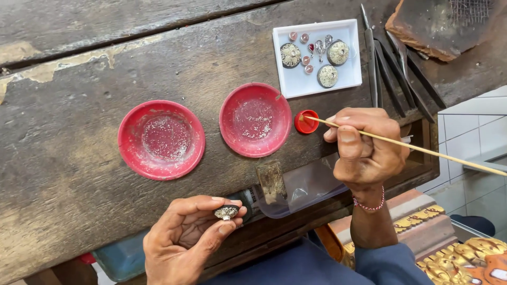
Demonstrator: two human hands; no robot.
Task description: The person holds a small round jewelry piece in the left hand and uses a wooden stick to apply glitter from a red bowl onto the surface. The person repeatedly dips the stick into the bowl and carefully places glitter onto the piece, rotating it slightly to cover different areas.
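My left hand (187, 237) pinches a small round silver ornament (226, 212) between thumb and fingertips, near the bench's front edge. My right hand (364, 150) grips a long thin wooden stick (422, 149); the stick's tip rests in a small red cap (306, 122). Left of the cap stand two red shallow dishes (255, 120) (161, 139), each holding fine silvery grains. Behind them a white square tray (317, 57) carries round filigree pieces, small red stones and tiny silver parts.
The worn dark wooden bench (68, 174) has deep cracks at the back. Several dark metal tweezers (393, 68) lie right of the tray beside a charred block (438, 24). A clear plastic bag (296, 190) hangs at the bench edge. White tiled floor shows at right.
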